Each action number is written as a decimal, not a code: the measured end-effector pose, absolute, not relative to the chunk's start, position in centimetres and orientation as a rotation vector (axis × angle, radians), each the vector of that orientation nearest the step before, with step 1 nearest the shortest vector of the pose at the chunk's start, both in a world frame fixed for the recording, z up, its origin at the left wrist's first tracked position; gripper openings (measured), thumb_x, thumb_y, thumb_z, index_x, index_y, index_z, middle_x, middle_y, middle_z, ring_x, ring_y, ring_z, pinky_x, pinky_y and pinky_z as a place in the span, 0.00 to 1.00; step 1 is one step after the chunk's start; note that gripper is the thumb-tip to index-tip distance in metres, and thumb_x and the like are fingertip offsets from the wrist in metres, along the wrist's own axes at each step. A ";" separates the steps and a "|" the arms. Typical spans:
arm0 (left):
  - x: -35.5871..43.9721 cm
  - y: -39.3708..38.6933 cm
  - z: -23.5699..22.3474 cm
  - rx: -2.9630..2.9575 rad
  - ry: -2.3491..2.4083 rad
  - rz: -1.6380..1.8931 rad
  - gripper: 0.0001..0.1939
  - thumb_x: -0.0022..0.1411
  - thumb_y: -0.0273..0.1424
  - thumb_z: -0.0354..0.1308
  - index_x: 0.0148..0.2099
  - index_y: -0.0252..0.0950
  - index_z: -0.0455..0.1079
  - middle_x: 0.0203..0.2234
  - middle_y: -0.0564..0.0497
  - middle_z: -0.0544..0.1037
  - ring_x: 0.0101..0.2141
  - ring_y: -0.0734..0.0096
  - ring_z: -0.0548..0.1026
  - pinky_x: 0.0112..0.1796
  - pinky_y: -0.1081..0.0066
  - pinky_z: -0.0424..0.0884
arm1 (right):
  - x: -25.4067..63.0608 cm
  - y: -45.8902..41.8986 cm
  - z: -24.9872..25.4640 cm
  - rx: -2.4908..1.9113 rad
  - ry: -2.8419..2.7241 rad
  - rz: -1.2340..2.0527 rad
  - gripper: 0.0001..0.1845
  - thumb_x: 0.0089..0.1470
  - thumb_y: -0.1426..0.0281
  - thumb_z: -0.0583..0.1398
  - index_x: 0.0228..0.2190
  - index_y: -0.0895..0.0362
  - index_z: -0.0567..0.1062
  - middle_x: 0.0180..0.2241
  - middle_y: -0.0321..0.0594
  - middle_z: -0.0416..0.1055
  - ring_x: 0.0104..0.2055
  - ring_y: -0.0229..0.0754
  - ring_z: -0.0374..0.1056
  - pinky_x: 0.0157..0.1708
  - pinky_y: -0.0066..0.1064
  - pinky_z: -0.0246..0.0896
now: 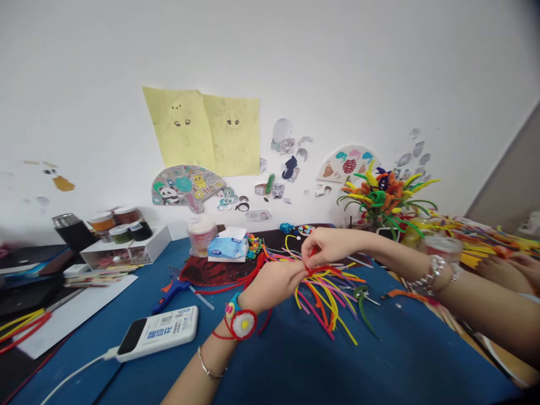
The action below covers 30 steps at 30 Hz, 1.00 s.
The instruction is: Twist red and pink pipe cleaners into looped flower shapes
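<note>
My left hand (276, 284) and my right hand (327, 246) meet over the blue table (295, 365). Both are closed in a pinch on a red pipe cleaner (320, 271) above a loose pile of coloured pipe cleaners (327, 301) in yellow, orange, pink and green. My left wrist wears a red band with a white flower ornament (241, 323) and a thin bangle. My right wrist wears a beaded bracelet (430, 275).
A white power bank (162, 332) with a cable lies at the front left, beside a blue glue gun (172, 292). A tissue pack (228, 247), paint jars (120, 222) and a pipe-cleaner bouquet (386, 197) stand at the back. Another person's hand (512, 267) rests at the right edge.
</note>
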<state>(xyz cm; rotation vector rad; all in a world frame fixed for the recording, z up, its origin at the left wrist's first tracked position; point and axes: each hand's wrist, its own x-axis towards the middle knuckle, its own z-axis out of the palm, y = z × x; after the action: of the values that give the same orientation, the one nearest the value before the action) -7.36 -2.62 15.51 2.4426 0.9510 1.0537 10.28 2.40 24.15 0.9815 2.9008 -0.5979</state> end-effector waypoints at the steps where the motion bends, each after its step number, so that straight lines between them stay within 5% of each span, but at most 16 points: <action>1: -7.3 -2.5 15.1 2.453 0.981 1.063 0.11 0.58 0.35 0.46 0.35 0.39 0.69 0.27 0.49 0.73 0.29 0.67 0.69 0.33 0.74 0.60 | 10.1 2.0 24.0 1.045 2.914 -0.496 0.08 0.44 0.69 0.57 0.24 0.58 0.75 0.20 0.34 0.71 0.20 0.33 0.62 0.20 0.22 0.52; 8: -6.4 -1.6 13.4 2.372 1.146 1.164 0.12 0.60 0.36 0.44 0.34 0.38 0.67 0.26 0.47 0.71 0.27 0.68 0.68 0.32 0.73 0.59 | 8.9 -0.9 20.0 1.527 3.061 0.167 0.09 0.47 0.74 0.53 0.23 0.57 0.73 0.24 0.39 0.72 0.26 0.38 0.67 0.25 0.26 0.54; 12: -5.8 -1.3 13.1 2.145 1.164 1.288 0.11 0.60 0.35 0.44 0.31 0.37 0.64 0.24 0.50 0.69 0.25 0.71 0.65 0.30 0.74 0.58 | 8.6 -2.2 17.5 1.714 3.297 0.248 0.11 0.52 0.74 0.51 0.28 0.58 0.73 0.28 0.42 0.72 0.32 0.41 0.68 0.32 0.30 0.58; 15: -5.5 -1.1 13.2 1.980 1.135 1.360 0.13 0.60 0.35 0.43 0.27 0.36 0.62 0.21 0.53 0.65 0.24 0.73 0.62 0.28 0.75 0.57 | 8.7 -2.6 15.5 1.897 3.520 -0.137 0.10 0.53 0.70 0.52 0.31 0.56 0.74 0.31 0.41 0.73 0.33 0.42 0.69 0.35 0.33 0.62; 20: -5.3 -1.2 13.5 1.644 0.913 1.269 0.15 0.58 0.41 0.45 0.26 0.36 0.57 0.17 0.57 0.57 0.18 0.79 0.54 0.20 0.78 0.53 | 9.6 -1.5 12.8 1.921 3.320 -1.684 0.13 0.48 0.61 0.57 0.32 0.57 0.73 0.31 0.43 0.74 0.31 0.43 0.71 0.33 0.35 0.67; 22: -5.7 -1.5 14.0 1.578 0.801 1.118 0.16 0.58 0.43 0.44 0.28 0.36 0.58 0.16 0.59 0.55 0.15 0.81 0.50 0.17 0.79 0.49 | 10.4 -0.8 12.6 1.740 3.200 -1.941 0.14 0.47 0.61 0.58 0.31 0.58 0.73 0.29 0.42 0.74 0.30 0.42 0.71 0.33 0.35 0.67; 30: -8.0 -2.8 16.5 2.340 0.494 0.474 0.12 0.58 0.32 0.47 0.27 0.37 0.68 0.21 0.52 0.70 0.21 0.75 0.66 0.25 0.77 0.59 | 12.3 0.6 17.7 0.635 2.954 -1.105 0.09 0.49 0.68 0.55 0.30 0.58 0.74 0.23 0.34 0.72 0.25 0.34 0.67 0.24 0.23 0.58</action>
<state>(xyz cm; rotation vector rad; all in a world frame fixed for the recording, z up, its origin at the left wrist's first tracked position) -8.02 -2.85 16.52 2.3400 0.4944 0.4736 12.31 0.55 17.67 0.6345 2.9543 -1.1049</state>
